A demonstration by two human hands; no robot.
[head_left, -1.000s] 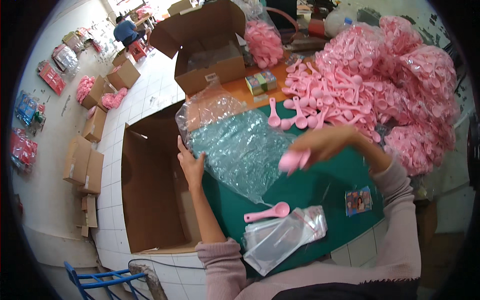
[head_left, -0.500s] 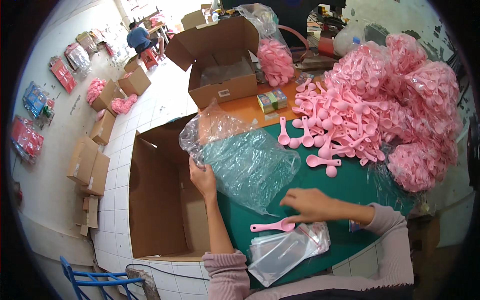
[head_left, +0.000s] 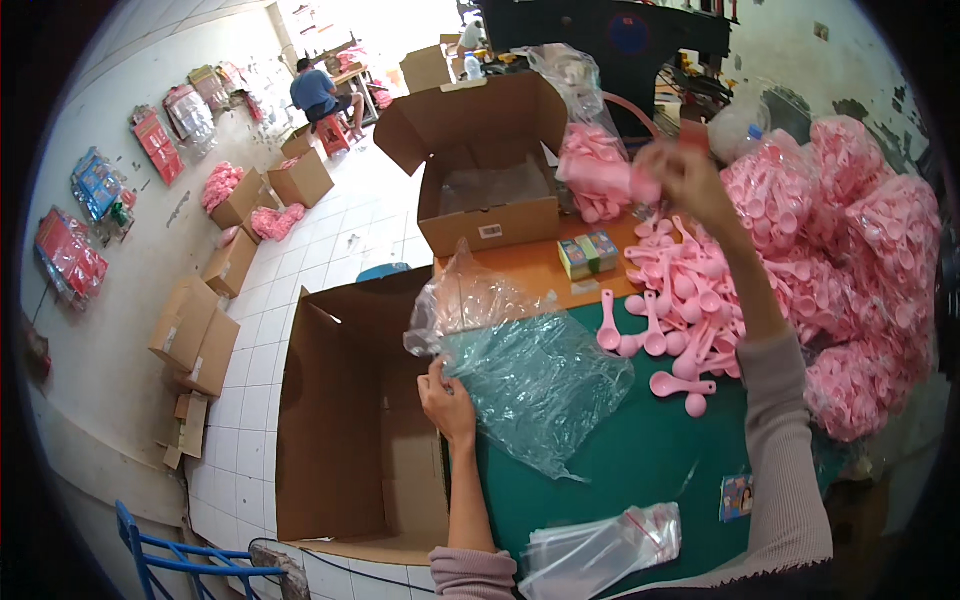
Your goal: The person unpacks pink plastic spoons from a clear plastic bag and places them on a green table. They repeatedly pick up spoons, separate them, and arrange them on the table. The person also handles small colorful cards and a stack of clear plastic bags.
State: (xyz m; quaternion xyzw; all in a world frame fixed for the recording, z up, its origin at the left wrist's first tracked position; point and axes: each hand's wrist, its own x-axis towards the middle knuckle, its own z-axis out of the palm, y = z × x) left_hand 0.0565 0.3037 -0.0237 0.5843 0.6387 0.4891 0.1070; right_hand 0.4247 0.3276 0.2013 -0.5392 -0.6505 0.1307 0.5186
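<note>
A large clear plastic bag (head_left: 540, 380) lies crumpled over the green tabletop, and my left hand (head_left: 447, 402) is closed on its near-left edge. Raised over the far part of the table, my right hand (head_left: 690, 185) is closed on a pink measuring spoon (head_left: 638, 184), both smeared by motion. Below that hand spreads a heap of loose pink measuring spoons (head_left: 690, 285). One separate spoon (head_left: 682, 385) lies at the heap's near edge. Flat clear small bags (head_left: 600, 550) are stacked near me.
On the table's orange part stand an open carton (head_left: 485, 225) and a banded stack of cards (head_left: 588, 255). Bulging bags of pink spoons (head_left: 870, 270) fill the right side. A large open box (head_left: 350, 430) stands left of the table. Far off, a person (head_left: 315, 92) sits on a stool.
My right hand has lifted the pink spoon from beside the small bags and carried it up and away. The left hand keeps its hold on the large bag. The whole view has shifted.
</note>
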